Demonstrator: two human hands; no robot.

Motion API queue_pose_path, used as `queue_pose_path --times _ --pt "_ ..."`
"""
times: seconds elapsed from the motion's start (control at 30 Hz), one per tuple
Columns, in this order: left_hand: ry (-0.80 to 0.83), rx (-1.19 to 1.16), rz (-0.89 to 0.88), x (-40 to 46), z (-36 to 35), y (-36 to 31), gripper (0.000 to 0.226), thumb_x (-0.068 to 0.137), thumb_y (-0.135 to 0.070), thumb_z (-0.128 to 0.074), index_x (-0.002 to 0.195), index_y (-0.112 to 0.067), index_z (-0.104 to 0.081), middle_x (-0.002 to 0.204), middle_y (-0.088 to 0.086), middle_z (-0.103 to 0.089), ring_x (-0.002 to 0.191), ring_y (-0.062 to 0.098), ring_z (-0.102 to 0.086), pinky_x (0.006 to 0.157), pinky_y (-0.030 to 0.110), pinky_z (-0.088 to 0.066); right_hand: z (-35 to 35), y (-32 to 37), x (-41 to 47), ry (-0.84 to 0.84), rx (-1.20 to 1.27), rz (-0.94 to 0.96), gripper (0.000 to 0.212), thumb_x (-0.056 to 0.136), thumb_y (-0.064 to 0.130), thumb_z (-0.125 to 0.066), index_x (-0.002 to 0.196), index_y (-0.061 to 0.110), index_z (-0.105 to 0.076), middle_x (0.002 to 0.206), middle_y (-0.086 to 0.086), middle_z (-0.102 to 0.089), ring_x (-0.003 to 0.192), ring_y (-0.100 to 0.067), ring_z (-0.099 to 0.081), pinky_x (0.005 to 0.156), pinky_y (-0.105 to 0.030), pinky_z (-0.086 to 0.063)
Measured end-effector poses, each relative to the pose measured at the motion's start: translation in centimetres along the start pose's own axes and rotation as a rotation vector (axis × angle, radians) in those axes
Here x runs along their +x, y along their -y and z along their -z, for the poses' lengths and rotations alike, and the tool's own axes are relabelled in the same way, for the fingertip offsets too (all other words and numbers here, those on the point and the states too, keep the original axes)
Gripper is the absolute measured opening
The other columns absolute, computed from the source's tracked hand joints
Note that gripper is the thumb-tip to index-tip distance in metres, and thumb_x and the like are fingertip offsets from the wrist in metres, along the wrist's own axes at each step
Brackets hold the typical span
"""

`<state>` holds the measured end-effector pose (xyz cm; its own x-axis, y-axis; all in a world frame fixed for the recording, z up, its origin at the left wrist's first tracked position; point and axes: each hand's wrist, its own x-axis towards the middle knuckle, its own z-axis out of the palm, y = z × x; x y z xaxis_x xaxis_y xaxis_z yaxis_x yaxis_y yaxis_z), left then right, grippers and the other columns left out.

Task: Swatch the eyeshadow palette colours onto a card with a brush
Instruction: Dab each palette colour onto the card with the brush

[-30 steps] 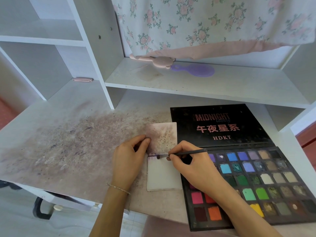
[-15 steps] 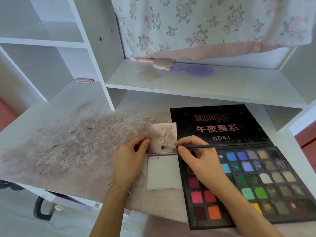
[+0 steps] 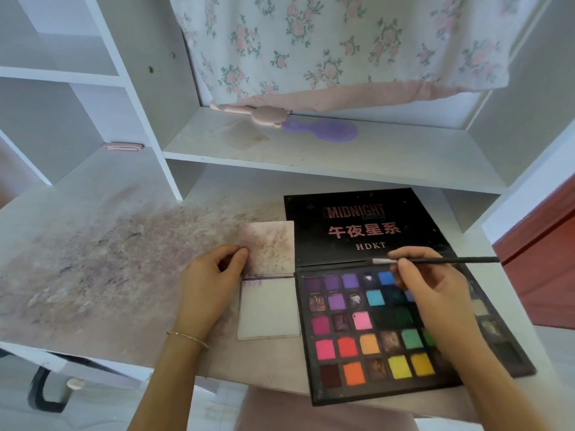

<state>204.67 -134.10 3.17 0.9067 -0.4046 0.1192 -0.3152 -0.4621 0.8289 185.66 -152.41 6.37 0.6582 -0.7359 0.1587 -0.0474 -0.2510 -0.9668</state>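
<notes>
Left hand: my left hand rests on the stained white desk, thumb and fingertips pinching the left edge of the upper, powder-speckled white square card; I judge this grip pins the cards so a stroke will not drag them.
Right hand: my right hand has its grip closed around the thin black-handled brush, thumb and forefinger near the ferrule, presumably for fine control.
Brush: held nearly level, its pale tip pointing left above the hinge of the palette, touching no pan and no card.
Cards: the lower plain white card lies just beside the palette's left edge, carrying only a faint purple streak along its top; being so near keeps brush travel short.
Palette: the open black eyeshadow palette of many coloured square pans lies flat, its lid folded back showing "MIDNIGHT"; my right wrist hides several right-hand pans.
Progress: early, I judge; almost all the lower card remains bare.
Next: likely loading a fresh colour, tip pressed lightly to avoid scattering powder.
</notes>
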Motion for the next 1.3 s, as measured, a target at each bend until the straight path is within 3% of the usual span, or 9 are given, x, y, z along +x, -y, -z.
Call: queue_pose_path --times 0.1,0.17,0.23,0.4,0.63,0.87,1.17,1.3 --pt "-0.001 -0.062 0.041 0.0 -0.3 -0.3 0.016 0.086 -0.030 -0.057 0.075 -0.038 -0.063 0.074 -0.019 -0.065 0.074 0.002 -0.059 0.065 0.020 -0.043 1.6 -0.5 0.1 -0.059 -0.060 0.007 0.023 0.090 0.002 -0.047 0.083 0.021 -0.057 0.082 0.003 -0.065 0.073 0.006 -0.062 0.053 -0.007 -0.048" --pt "-0.035 -0.106 0.052 -0.1 -0.7 -0.4 0.014 0.086 -0.028 -0.058 0.076 -0.033 -0.066 0.075 -0.015 -0.066 0.074 0.006 -0.060 0.066 0.022 -0.044 2.2 -0.9 0.1 -0.078 -0.085 0.015 0.024 0.091 0.004 -0.046 0.081 0.023 -0.056 0.083 0.003 -0.064 0.075 0.006 -0.062 0.051 -0.008 -0.048" --pt "-0.078 -0.090 0.032 -0.4 -1.0 -0.4 0.013 0.086 -0.028 -0.058 0.078 -0.027 -0.068 0.074 -0.012 -0.066 0.073 0.010 -0.061 0.065 0.024 -0.047 2.3 -1.3 0.1 -0.061 -0.160 0.027 0.025 0.091 0.006 -0.046 0.080 0.027 -0.053 0.081 0.004 -0.063 0.076 0.007 -0.061 0.050 -0.009 -0.048" --pt "-0.104 -0.117 0.012 -0.7 -1.1 -0.5 0.018 0.086 -0.026 -0.058 0.072 -0.036 -0.063 0.073 -0.006 -0.067 0.073 0.019 -0.062 0.069 0.035 -0.050 2.0 -2.0 -0.3 0.000 -0.300 0.076 0.032 0.087 0.001 -0.051 0.081 0.033 -0.049 0.082 0.012 -0.058 0.082 0.017 -0.055 0.050 -0.005 -0.045" --pt "-0.101 -0.098 0.000 -0.7 -1.0 -0.5 0.017 0.087 -0.026 -0.057 0.073 -0.035 -0.063 0.072 -0.008 -0.066 0.073 0.018 -0.061 0.067 0.032 -0.048 2.0 -2.4 -0.2 0.046 -0.436 0.099 0.032 0.084 0.003 -0.055 0.078 0.034 -0.051 0.081 0.006 -0.061 0.078 -0.005 -0.058 0.056 -0.013 -0.044" --pt "-0.105 -0.096 -0.004 -0.9 -1.1 -0.6 0.016 0.087 -0.027 -0.057 0.074 -0.036 -0.063 0.072 -0.008 -0.065 0.072 0.018 -0.060 0.068 0.034 -0.049 1.9 -2.3 -0.1 0.029 -0.400 0.061 0.022 0.085 0.000 -0.055 0.082 0.022 -0.055 0.075 0.009 -0.059 0.074 -0.005 -0.057 0.055 -0.007 -0.045" --pt "-0.100 -0.106 0.009 -0.8 -1.0 -0.5 0.017 0.087 -0.026 -0.058 0.073 -0.035 -0.064 0.071 -0.006 -0.066 0.071 0.019 -0.061 0.067 0.034 -0.048 1.4 -1.1 0.0 0.013 -0.249 0.022 0.030 0.086 0.002 -0.052 0.077 0.031 -0.052 0.077 0.008 -0.061 0.076 -0.004 -0.061 0.055 -0.015 -0.050" --pt "-0.106 -0.101 0.019 -0.8 -1.0 -0.5 0.014 0.086 -0.027 -0.058 0.075 -0.033 -0.065 0.070 -0.008 -0.066 0.071 0.016 -0.061 0.066 0.031 -0.048 -1.2 0.2 -0.1 0.138 -0.138 0.048 0.025 0.083 0.004 -0.054 0.079 0.030 -0.055 0.070 0.004 -0.061 0.068 -0.007 -0.059 0.059 -0.017 -0.050"
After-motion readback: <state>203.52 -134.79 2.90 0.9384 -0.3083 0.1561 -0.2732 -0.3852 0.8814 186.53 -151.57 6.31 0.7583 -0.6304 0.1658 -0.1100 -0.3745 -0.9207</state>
